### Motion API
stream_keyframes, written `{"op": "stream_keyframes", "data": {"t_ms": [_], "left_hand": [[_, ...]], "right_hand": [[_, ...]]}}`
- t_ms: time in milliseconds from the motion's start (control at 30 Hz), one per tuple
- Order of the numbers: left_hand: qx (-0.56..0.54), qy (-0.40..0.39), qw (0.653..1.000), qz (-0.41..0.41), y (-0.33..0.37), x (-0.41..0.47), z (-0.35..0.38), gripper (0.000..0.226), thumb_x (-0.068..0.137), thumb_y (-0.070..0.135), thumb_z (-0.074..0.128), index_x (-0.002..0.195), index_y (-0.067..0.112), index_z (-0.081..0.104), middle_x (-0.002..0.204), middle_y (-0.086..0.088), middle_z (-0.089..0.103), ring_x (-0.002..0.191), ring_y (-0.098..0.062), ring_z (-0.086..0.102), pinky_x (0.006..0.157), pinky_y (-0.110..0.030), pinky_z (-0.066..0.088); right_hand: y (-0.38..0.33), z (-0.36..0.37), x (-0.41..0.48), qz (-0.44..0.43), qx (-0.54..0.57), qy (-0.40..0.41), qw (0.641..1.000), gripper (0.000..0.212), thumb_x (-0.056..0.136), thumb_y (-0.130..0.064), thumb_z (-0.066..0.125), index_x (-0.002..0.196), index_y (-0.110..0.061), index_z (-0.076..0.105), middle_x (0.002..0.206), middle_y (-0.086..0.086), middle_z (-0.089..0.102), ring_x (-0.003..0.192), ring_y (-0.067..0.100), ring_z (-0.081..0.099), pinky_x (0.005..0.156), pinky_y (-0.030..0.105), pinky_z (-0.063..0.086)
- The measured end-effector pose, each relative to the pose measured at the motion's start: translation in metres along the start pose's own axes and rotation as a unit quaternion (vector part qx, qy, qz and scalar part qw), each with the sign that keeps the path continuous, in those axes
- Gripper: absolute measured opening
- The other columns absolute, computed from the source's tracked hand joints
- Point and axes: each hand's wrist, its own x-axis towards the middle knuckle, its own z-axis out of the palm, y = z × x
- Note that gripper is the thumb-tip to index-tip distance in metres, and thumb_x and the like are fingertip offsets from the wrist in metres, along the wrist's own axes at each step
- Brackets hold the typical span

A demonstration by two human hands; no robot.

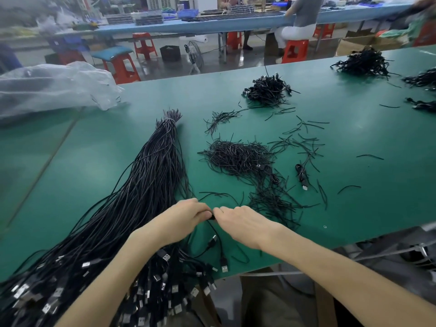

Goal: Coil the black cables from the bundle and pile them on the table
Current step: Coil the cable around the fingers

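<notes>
Bundle: one long bundle (pixel 151 175) of black cables, tied near its far tip, lies on the left of the green bench (pixel 354 208), its USB plugs spilling over the near edge.
Coiled piles: at least four; the middle pile (pixel 266 90) lies far back, the others at far right.
Ties: one loose heap (pixel 236 156).
Hands: two; left hand (pixel 186 218) and right hand (pixel 240 220) meet just right of the bundle.
Fingers: both sets are curled and pinch the held cable (pixel 212 217) between them.

No text, label, brand or number is showing legibly anywhere; everything in the background is blurring out.
</notes>
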Motion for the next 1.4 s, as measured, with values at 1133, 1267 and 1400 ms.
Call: {"op": "stream_keyframes", "data": {"t_ms": [1133,1267,1400], "left_hand": [[-0.378,0.205,0.875,-0.223,-0.027,0.028,0.049,0.041,0.111,0.034,0.03,0.076,0.018,0.044,0.066,0.004,0.039,0.051,-0.013,0.033,0.049,-0.033,0.027],[-0.395,0.179,0.87,-0.233,-0.017,0.033,0.039,0.037,0.109,0.028,0.03,0.075,0.015,0.038,0.059,0.004,0.033,0.043,-0.012,0.027,0.044,-0.028,0.022],[-0.442,0.133,0.86,-0.216,0.007,0.039,0.033,0.033,0.109,0.027,0.03,0.079,0.018,0.04,0.054,0.008,0.031,0.041,-0.011,0.024,0.041,-0.019,0.019]], "right_hand": [[0.092,-0.005,0.048,0.368,0.322,0.204,0.848,0.009,0.099,-0.02,0.066,0.096,-0.012,0.068,0.089,0.001,0.07,0.082,0.018,0.066,0.074,0.035,0.052],[0.062,-0.02,0.021,0.305,0.47,0.303,0.771,0.008,0.093,-0.024,0.074,0.092,-0.016,0.072,0.08,-0.007,0.07,0.07,-0.001,0.063,0.066,0.013,0.049],[0.021,-0.007,0.014,0.25,0.554,0.227,0.761,0.008,0.088,-0.023,0.078,0.086,-0.017,0.073,0.079,-0.001,0.074,0.072,0.008,0.065,0.074,0.032,0.058]]}}
